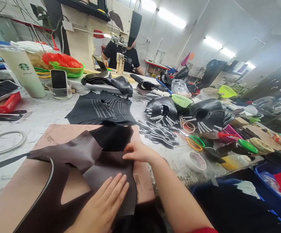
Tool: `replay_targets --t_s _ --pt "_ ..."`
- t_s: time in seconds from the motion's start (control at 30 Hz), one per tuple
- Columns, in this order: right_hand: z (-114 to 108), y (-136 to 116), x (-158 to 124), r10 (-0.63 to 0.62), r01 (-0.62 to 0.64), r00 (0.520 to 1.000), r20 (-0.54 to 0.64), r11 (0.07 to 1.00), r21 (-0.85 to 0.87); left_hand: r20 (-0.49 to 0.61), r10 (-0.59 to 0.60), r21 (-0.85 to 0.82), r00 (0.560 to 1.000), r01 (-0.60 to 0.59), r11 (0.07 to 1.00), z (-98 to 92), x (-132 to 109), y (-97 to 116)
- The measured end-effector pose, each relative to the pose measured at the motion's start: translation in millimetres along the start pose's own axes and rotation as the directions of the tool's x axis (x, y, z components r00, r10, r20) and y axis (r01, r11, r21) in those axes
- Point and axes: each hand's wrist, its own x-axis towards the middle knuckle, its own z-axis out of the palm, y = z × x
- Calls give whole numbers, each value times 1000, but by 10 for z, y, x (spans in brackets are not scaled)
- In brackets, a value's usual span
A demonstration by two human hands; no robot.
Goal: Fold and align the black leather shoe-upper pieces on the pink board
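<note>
Dark brown leather pieces, joined together, lie across a pinkish board. My left hand rests flat on the leather near the board's front edge, its fingers stretched out. Farther back, my right hand has its thumb and forefinger at the upper edge of the leather, beside a black piece; the fingers curl round to that edge and pinch it. A black strip sticks out from the leather's left end.
Stacked black pieces lie behind the board. Scissors and a tape roll are to the right. A tumbler, a phone and a metal ring are at left. A person sits beyond a sewing machine.
</note>
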Motion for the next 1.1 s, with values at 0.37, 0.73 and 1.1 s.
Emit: replay_targets --t_s 0.37,0.73,1.1 --pt "-46 41 63 -57 54 998 -18 987 -148 210 36 -109 977 -13 994 -262 249 -94" --pt "-119 77 127 -85 100 993 76 968 -228 -206 29 75 978 -14 997 -86 564 -140" --pt "-92 252 -94 -129 -4 944 -305 917 -400 -99 -20 51 995 25 998 -124 685 -205"
